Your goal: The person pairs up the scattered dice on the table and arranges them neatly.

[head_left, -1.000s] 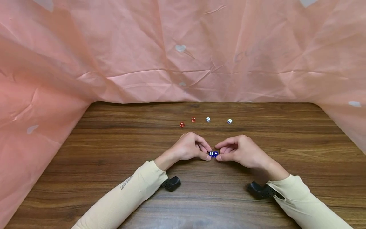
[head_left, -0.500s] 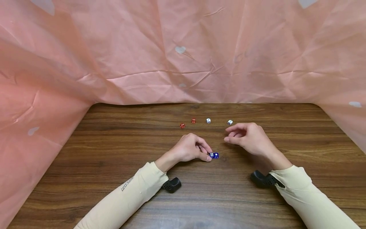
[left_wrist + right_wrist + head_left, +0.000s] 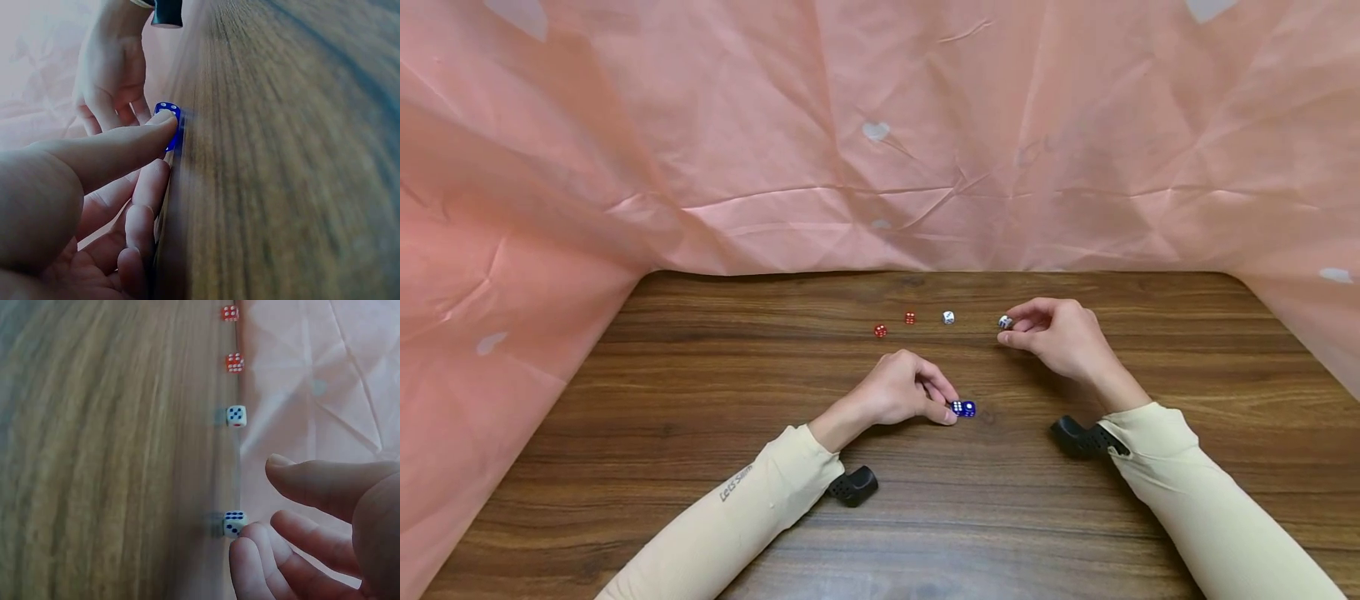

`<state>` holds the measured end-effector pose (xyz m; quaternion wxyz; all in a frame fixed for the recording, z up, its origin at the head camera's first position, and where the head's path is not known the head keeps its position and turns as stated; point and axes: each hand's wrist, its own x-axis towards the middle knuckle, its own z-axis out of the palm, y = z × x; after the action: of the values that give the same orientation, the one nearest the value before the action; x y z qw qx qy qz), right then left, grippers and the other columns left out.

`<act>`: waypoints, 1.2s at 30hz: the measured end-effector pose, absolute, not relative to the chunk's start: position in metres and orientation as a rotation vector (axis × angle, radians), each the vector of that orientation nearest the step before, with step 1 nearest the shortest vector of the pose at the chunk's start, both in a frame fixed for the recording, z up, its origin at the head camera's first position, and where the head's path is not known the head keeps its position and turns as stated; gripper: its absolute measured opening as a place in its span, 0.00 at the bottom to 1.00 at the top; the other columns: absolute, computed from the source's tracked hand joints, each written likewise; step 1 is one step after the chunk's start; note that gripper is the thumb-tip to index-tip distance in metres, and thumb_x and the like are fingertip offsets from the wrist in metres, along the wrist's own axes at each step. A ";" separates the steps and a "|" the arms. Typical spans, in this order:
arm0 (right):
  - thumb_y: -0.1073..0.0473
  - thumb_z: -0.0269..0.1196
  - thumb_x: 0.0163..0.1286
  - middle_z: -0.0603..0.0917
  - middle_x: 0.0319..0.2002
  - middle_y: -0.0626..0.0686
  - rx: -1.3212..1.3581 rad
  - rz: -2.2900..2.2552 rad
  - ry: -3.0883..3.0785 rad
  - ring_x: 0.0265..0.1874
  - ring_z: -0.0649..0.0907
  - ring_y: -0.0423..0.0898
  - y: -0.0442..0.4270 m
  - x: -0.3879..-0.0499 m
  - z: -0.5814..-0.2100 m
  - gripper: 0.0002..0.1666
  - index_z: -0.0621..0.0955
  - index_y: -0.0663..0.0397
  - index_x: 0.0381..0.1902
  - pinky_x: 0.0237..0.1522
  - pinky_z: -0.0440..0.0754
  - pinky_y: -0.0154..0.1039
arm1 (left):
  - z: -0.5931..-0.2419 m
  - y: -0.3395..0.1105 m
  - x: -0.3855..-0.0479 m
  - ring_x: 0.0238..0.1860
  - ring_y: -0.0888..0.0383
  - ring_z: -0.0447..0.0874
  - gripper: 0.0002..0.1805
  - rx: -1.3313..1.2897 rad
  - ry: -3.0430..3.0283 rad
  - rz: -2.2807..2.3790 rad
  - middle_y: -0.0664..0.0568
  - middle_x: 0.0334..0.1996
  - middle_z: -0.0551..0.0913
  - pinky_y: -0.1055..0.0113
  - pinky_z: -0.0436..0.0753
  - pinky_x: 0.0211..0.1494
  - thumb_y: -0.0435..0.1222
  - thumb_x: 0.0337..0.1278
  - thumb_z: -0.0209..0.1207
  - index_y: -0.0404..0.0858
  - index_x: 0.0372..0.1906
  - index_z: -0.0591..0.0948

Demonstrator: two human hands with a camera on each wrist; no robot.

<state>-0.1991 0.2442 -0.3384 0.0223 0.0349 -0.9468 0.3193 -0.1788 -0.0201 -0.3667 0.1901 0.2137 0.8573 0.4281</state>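
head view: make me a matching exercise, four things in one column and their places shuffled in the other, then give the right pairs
Things
1. two touching blue cube dice with white pips
2. two red cube dice with white pips
3. rightmost white cube die with dark pips
4. pink cloth with pale marks

Places
A. closest to the right hand
B. rising beyond the far edge of the brown wood-grain table
C. touched by the left hand
D. farthest left among the dice

Right pairs: 1-C, 2-D, 3-A, 4-B
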 end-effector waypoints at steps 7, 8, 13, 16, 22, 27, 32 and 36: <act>0.46 0.76 0.66 0.93 0.43 0.56 0.052 0.957 -2.956 0.43 0.89 0.49 0.245 -0.209 -0.343 0.28 0.87 0.56 0.58 0.47 0.76 0.40 | -0.367 -0.020 -0.179 0.24 0.69 0.79 0.09 0.604 2.411 1.204 0.63 0.26 0.91 0.74 0.71 0.31 0.40 0.45 0.83 0.51 0.33 0.93; 0.45 0.75 0.66 0.93 0.44 0.57 0.046 0.957 -2.962 0.46 0.89 0.52 0.245 -0.211 -0.343 0.29 0.87 0.56 0.58 0.48 0.76 0.41 | -0.367 -0.020 -0.179 0.24 0.69 0.79 0.09 0.602 2.410 1.204 0.63 0.26 0.91 0.74 0.71 0.31 0.40 0.45 0.83 0.51 0.33 0.93; 0.44 0.76 0.65 0.94 0.44 0.56 0.009 0.972 -3.000 0.48 0.87 0.54 0.244 -0.217 -0.345 0.32 0.86 0.58 0.60 0.47 0.76 0.41 | -0.366 -0.020 -0.179 0.24 0.69 0.79 0.09 0.599 2.409 1.198 0.64 0.26 0.90 0.74 0.71 0.32 0.40 0.45 0.83 0.51 0.33 0.93; 0.43 0.76 0.64 0.93 0.42 0.55 -0.003 0.986 -3.020 0.46 0.86 0.52 0.243 -0.221 -0.344 0.33 0.86 0.57 0.60 0.46 0.75 0.40 | -0.366 -0.020 -0.179 0.24 0.69 0.78 0.09 0.599 2.413 1.193 0.64 0.26 0.90 0.74 0.71 0.32 0.40 0.45 0.83 0.52 0.33 0.93; 0.43 0.76 0.63 0.93 0.35 0.49 -0.012 0.971 -3.022 0.44 0.85 0.50 0.241 -0.226 -0.345 0.30 0.88 0.56 0.57 0.44 0.76 0.39 | -0.367 -0.020 -0.180 0.24 0.69 0.78 0.09 0.597 2.411 1.199 0.64 0.26 0.90 0.74 0.71 0.32 0.40 0.45 0.83 0.51 0.33 0.93; 0.45 0.76 0.63 0.93 0.32 0.44 -0.040 0.979 -3.004 0.47 0.86 0.53 0.244 -0.228 -0.349 0.25 0.90 0.54 0.53 0.46 0.76 0.40 | -0.368 -0.019 -0.180 0.23 0.69 0.78 0.10 0.608 2.421 1.189 0.65 0.26 0.90 0.74 0.71 0.32 0.41 0.45 0.83 0.52 0.33 0.93; 0.46 0.76 0.64 0.94 0.35 0.47 -0.074 1.006 -2.988 0.53 0.85 0.57 0.245 -0.228 -0.352 0.21 0.92 0.51 0.50 0.48 0.76 0.41 | -0.368 -0.019 -0.180 0.24 0.69 0.78 0.10 0.614 2.422 1.186 0.65 0.26 0.90 0.74 0.71 0.32 0.41 0.45 0.83 0.52 0.33 0.93; 0.47 0.75 0.65 0.95 0.38 0.50 -0.071 1.003 -2.978 0.54 0.85 0.58 0.245 -0.229 -0.353 0.18 0.92 0.50 0.47 0.48 0.76 0.41 | -0.367 -0.020 -0.180 0.24 0.69 0.78 0.10 0.606 2.424 1.190 0.64 0.25 0.90 0.74 0.71 0.31 0.40 0.45 0.83 0.52 0.33 0.93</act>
<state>-0.2290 0.2446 -0.3531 -0.0008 -0.0227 -0.9474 0.3192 -0.1797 -0.0203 -0.3674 0.1859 0.2151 0.8606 0.4226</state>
